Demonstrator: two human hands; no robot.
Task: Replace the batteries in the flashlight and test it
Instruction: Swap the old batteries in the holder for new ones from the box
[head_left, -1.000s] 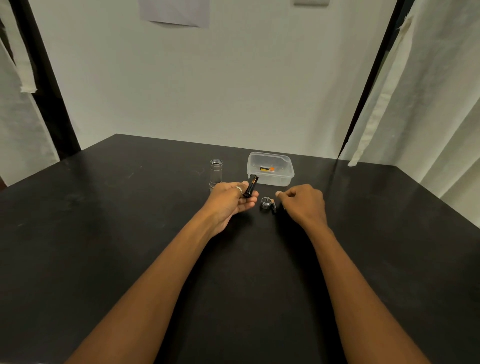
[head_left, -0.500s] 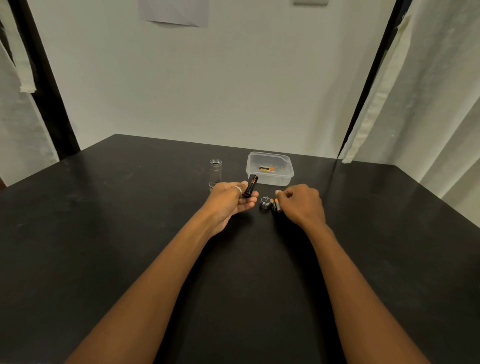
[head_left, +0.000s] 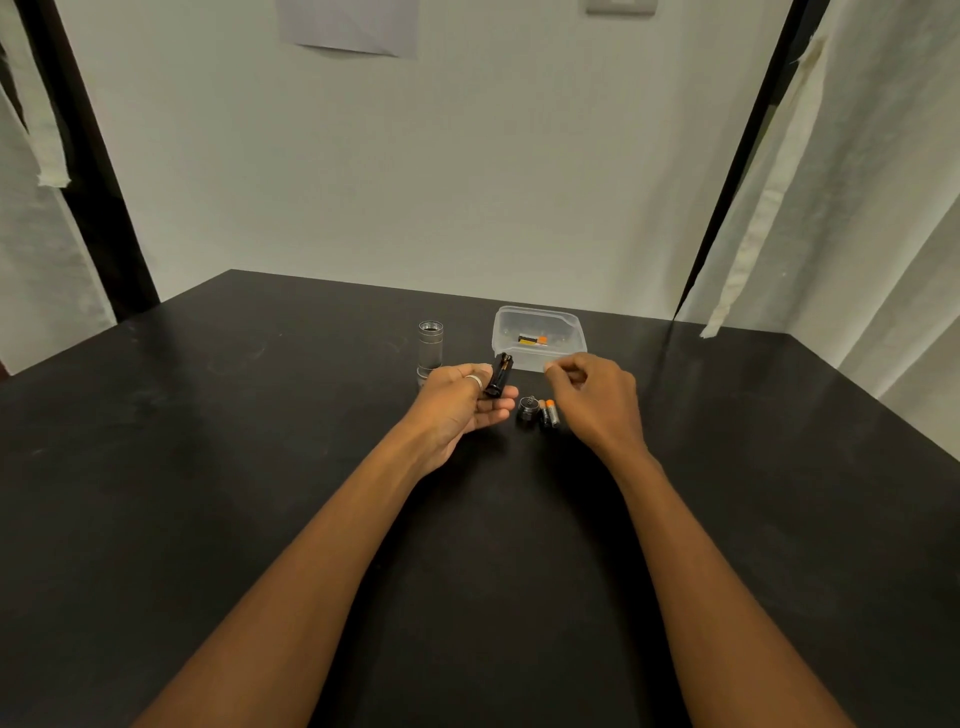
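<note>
The small, light, rigid battery holder (head_left: 500, 374) is pinched upright in the left hand (head_left: 457, 402) before the tub (head_left: 538, 339), best gripped by its sides, while the right hand (head_left: 597, 397) hovers curled, apparently empty.

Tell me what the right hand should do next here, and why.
Probably reach into the clear container for the battery lying there. The left hand holds the black battery holder upright, two batteries lie on the table beside the end cap, and the right hand, seemingly empty, hovers near the container.
</note>
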